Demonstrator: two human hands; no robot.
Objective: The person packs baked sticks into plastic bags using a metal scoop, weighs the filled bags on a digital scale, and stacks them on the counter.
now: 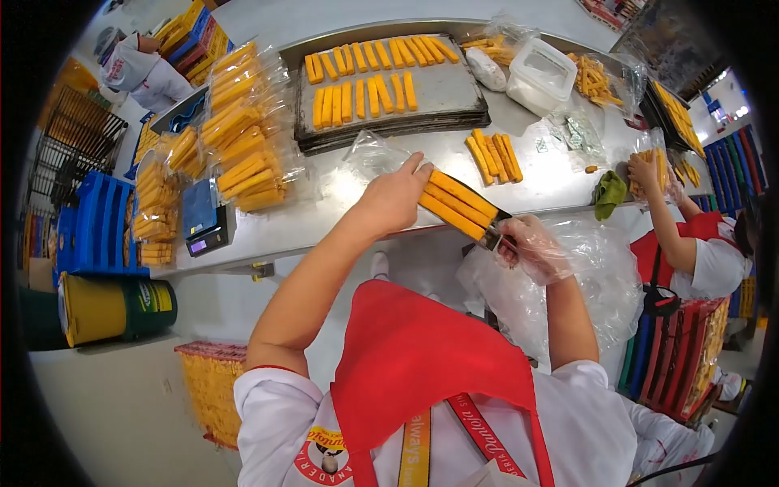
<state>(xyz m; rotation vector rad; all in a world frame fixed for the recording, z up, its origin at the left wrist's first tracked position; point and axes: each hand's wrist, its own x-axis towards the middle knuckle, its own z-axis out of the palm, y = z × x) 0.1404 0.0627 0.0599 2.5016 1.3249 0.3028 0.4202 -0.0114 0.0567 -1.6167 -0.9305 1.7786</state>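
Observation:
My left hand (396, 195), bare, is closed round a clear plastic bag (372, 151), part of which sticks out beyond my fingers. Several orange-yellow breadsticks (458, 203) lie side by side in a dark metal scoop (490, 237) between my hands. My right hand (531, 246), in a clear plastic glove, grips the scoop's near end. The left ends of the sticks are hidden by my left hand, so how far they reach into the bag cannot be seen. Loose breadsticks (493, 157) lie on the metal table (341, 180) just beyond.
A baking tray (357, 138) with rows of breadsticks stands at the back. Filled bags (247, 138) are piled left beside a scale (204, 219). A white tub (542, 75) stands back right. Empty plastic bags (568, 292) hang near my right arm. A co-worker (690, 235) handles breadsticks at right.

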